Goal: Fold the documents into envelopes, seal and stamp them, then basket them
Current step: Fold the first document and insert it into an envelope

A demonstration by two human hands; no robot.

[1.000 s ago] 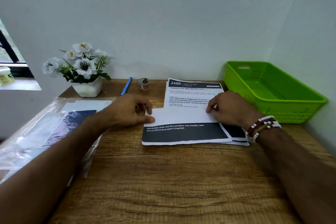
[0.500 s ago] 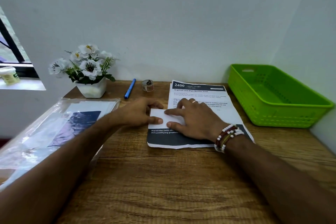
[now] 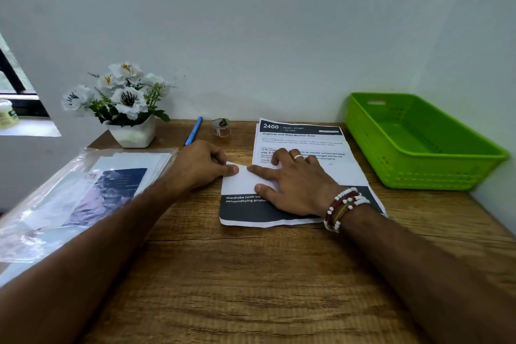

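Two hands rested on the folded white sheet point(image 3: 243, 179), which lay on top of the stack of printed documents point(image 3: 301, 176) in the middle of the wooden desk point(image 3: 251, 274). The left hand point(image 3: 199, 166) pinched the left edge of the sheet between thumb and fingers. The right hand point(image 3: 296, 184) was not grasping anything; it pressed flat on the sheet with fingers spread. One second earlier this right hand was at the right end of the fold, and it had since slid left until its forefinger nearly met the left thumb.

One green basket point(image 3: 418, 145) stood at the right, apart from the stack. One blue pen point(image 3: 193, 131) and one small roll of stamps point(image 3: 221, 127) lay at the far edge. One flower pot point(image 3: 131, 131) stood far left, and one clear plastic sleeve with papers point(image 3: 83, 193) lay at the left.
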